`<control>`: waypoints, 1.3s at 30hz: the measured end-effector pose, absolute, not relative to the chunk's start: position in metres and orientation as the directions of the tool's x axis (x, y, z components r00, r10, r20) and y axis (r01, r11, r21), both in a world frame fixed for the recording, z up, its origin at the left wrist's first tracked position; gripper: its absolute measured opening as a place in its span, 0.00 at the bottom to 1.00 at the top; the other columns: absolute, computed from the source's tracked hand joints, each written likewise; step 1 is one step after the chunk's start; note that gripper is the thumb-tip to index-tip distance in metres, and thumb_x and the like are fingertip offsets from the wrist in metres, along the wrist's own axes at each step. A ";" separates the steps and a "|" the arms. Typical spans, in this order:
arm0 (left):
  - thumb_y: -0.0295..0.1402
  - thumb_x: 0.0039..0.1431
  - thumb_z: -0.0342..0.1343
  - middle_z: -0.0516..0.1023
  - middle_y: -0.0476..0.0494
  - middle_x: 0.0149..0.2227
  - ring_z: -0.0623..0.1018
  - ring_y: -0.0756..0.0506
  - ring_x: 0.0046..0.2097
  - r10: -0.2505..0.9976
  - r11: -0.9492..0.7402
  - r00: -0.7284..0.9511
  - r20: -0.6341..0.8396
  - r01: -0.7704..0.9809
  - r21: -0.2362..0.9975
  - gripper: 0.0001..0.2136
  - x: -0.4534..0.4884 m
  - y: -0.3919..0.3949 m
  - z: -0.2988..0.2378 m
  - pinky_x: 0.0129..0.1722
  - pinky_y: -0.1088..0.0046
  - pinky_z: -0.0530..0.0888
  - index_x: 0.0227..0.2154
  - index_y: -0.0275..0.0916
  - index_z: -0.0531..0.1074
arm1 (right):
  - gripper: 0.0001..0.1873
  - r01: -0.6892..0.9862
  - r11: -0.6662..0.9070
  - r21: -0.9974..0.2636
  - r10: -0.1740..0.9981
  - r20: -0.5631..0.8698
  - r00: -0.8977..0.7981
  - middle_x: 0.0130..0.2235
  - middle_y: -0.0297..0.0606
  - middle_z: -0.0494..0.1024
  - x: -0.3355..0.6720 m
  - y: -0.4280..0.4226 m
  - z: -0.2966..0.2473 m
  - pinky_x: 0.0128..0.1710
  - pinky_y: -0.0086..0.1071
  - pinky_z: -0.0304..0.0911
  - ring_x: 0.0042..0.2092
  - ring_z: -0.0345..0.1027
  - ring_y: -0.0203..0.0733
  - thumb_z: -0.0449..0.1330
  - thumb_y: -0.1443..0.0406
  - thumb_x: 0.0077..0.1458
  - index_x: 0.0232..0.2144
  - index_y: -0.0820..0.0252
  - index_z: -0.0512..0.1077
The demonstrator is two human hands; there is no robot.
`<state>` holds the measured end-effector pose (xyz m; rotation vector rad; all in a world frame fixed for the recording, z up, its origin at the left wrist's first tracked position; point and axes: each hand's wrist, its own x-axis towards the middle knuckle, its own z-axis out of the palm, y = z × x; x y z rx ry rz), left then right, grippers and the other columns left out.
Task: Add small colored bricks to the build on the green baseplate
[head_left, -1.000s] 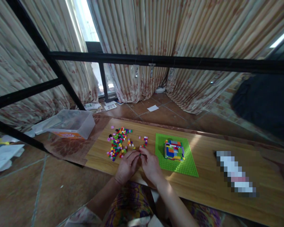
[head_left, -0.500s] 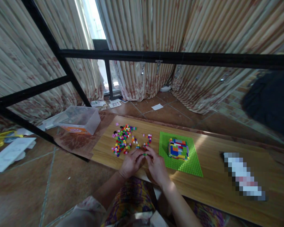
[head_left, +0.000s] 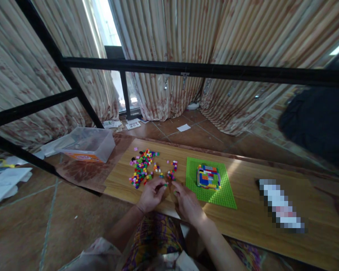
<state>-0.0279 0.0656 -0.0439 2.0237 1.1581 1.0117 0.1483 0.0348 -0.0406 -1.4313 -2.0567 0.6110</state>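
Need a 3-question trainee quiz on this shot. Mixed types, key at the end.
1. Short answer: what does the left hand hold at its fingertips?

2. Multiple choice: the low, blocky build of multicoloured plastic bricks sits on:
A) a sheet of white paper
B) a green studded plastic baseplate
C) a black metal rail

3. True or false: in the picture, the translucent plastic bin with an orange label is farther left than the loose heap of tiny multicoloured plastic bricks.

Key:
1. A tiny green piece, partly hidden by the fingers.
2. B
3. True
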 end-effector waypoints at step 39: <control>0.32 0.60 0.52 0.75 0.46 0.33 0.75 0.47 0.36 0.886 -0.456 0.336 0.318 0.518 0.724 0.04 -0.028 0.072 -0.047 0.38 0.72 0.71 0.34 0.40 0.71 | 0.11 0.840 0.049 -0.540 0.861 0.449 0.238 0.38 0.41 0.76 0.265 0.049 -0.020 0.43 0.37 0.61 0.41 0.67 0.45 0.51 0.64 0.59 0.34 0.58 0.74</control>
